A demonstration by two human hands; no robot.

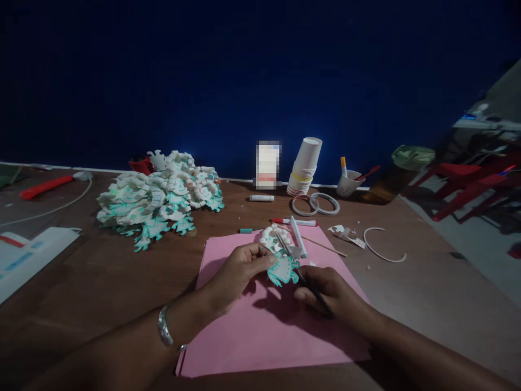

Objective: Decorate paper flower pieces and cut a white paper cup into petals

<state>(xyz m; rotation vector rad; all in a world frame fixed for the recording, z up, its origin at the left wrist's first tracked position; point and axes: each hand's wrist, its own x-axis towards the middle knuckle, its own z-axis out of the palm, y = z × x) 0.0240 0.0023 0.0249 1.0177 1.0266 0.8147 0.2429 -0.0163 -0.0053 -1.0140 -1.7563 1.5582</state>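
Observation:
My left hand (240, 269) pinches a white paper cutout (281, 270) edged in teal ink. A curled white part with a scalloped rim rises behind my fingers and seems joined to it. In my right hand (331, 290) is a pair of scissors (315, 292) with dark handles, the blades reaching up at the cutout's right edge; how far they part is hard to see. Both hands are above a stack of pink paper (248, 342). Just beyond the cutout lies a white marker (298, 237) with a teal tip end, its green cap (246, 231) apart to the left.
A heap of similar cutouts (163, 198) fills the back left. Behind the paper stand stacked paper cups (305, 165), with white rings (328, 203) before them. A red marker (305, 222), a thin stick (323, 240), paper scraps (348, 235) and a pen cup (348, 186) lie rightward.

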